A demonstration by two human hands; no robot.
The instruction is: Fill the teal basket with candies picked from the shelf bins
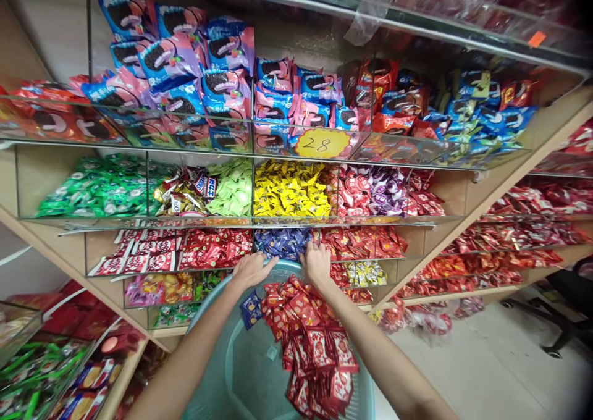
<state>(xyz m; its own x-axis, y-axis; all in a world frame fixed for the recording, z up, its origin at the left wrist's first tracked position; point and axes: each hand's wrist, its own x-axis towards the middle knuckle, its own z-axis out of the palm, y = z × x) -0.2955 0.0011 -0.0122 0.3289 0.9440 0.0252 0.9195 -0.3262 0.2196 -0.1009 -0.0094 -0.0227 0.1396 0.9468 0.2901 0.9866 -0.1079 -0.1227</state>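
A large teal plastic basket [250, 370] stands below the shelves, its far rim against the lower tier. My left hand [251, 269] is closed over that rim on the left side. On the right, my right hand [317, 263] also closes at the rim, its fingertips partly hidden beside the blue-wrapped candies [283, 242]. Inside the basket lies a heap of red candy packets [319, 346], piled toward the right. One dark blue packet [251, 310] rests by the heap's left edge, and a small clear piece [271, 352] lies on the basket floor.
Glass-fronted shelves hold cookie packs [171, 58], green candies [106, 185], yellow candies [291, 191] and red packets [215, 248]. A yellow tag [324, 142] reads 28. More candy shelves [509, 235] run along the right; a black chair base [551, 321] stands on the floor.
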